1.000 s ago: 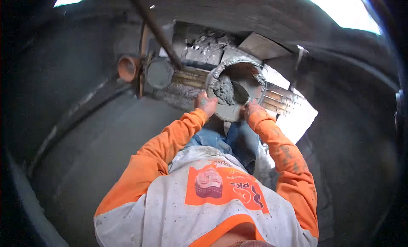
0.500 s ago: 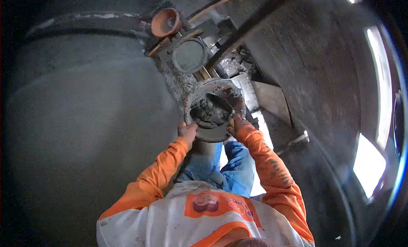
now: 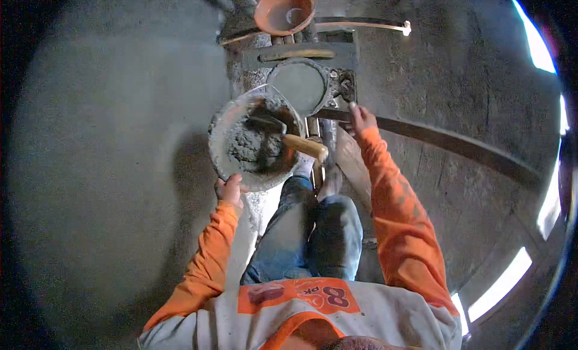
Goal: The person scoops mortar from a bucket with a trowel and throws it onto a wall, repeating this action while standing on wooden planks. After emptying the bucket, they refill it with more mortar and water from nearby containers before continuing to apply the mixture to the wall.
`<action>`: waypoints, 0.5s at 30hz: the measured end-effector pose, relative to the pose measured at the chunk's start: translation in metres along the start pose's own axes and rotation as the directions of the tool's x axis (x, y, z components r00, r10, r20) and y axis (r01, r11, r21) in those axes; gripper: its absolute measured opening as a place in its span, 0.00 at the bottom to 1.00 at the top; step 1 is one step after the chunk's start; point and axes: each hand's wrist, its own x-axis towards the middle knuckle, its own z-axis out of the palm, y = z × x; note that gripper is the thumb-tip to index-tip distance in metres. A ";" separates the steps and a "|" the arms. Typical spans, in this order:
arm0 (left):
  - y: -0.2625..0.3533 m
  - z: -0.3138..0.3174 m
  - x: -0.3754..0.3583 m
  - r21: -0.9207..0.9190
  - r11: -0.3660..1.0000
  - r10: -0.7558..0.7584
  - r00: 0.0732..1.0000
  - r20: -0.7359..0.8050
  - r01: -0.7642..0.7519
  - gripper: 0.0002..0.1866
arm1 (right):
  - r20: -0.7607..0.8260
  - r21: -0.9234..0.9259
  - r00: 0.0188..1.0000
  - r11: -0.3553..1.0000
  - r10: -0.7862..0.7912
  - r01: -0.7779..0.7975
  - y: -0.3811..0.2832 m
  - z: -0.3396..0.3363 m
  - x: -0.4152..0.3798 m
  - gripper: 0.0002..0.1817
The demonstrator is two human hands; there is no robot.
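Bucket [image 3: 262,181] noted in front of the person, forward of the left knee and near the round vessel of grey liquid [image 3: 326,88]. From where I stand, the left hand [image 3: 230,190] has its grip clamped on the bucket's near rim. What supports the bucket underneath cannot be made out. Inside lies lumpy grey mix [image 3: 256,146]; a trowel [image 3: 305,146] rests with its blade over the mix and its wooden handle projecting across the rim, on the right hand's side. The right hand [image 3: 363,118] is off the trowel, well apart from the bucket, and overlaps the dark pole [image 3: 448,139]; whether its grip is closed around the pole, I cannot tell. Beyond the vessel lies a length of wood [image 3: 298,54], and farther out, an orange basin [image 3: 276,16].
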 end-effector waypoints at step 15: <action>-0.100 0.003 0.046 -0.230 0.954 -0.211 0.975 -0.065 0.191 0.09 | -0.002 -0.688 0.991 0.719 -0.132 0.094 0.108 0.048 0.205 0.18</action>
